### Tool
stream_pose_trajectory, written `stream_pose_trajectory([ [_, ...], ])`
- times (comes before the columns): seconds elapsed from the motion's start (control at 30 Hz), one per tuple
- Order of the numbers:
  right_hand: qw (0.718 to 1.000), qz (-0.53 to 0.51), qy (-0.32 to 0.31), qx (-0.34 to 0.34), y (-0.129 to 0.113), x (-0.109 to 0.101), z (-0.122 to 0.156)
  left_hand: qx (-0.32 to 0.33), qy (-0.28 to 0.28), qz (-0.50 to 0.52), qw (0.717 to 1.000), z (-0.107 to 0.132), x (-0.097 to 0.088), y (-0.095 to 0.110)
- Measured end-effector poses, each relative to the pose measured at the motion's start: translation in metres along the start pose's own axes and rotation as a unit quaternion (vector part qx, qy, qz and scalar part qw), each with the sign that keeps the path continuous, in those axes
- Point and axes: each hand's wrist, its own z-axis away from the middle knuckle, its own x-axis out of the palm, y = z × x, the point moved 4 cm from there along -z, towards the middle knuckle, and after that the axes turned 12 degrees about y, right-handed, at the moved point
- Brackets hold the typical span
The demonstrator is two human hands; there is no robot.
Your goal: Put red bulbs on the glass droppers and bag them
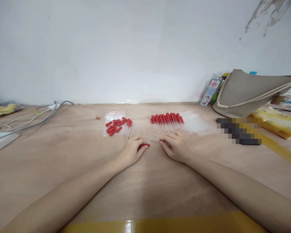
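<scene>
1. Beyond the left hand [133, 151] and to its left, loose red caps [112, 129] lie on a clear plastic bag [115, 114]; bare thin tubes [137, 127] lie just right of them.
2. That hand's thumb and fingers are closed around one red cap [145, 145], whose end points toward the right.
3. Across a small gap, the right hand [176, 147] pinches a thin clear tube [155, 139], which points left, apart from the cap.
4. Beyond this hand, red-capped tubes [168, 118] lie in a row, with another clear bag [200, 123] beside them.
5. Cables [53, 110] cross the wood-look table [87, 191] at far left; yellow tape [147, 225] lines the near edge; a grey bag [247, 92] stands right, against a pale wall [111, 48].
</scene>
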Motion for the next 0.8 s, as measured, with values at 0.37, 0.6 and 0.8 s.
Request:
stream_pose_trajectory([
  [0.37,1.0,-0.018,-0.003,-0.007,-0.004,0.002,0.0,-0.097,0.034,0.098,0.99,0.0,-0.001,-0.007],
  [0.6,0.999,-0.034,-0.02,-0.027,-0.006,0.004,0.0,-0.114,0.04,0.131,0.984,0.0,0.007,-0.015],
  [0.8,0.995,-0.088,-0.053,-0.017,-0.008,0.003,-0.001,-0.103,0.049,0.152,0.982,0.0,0.004,-0.015],
])
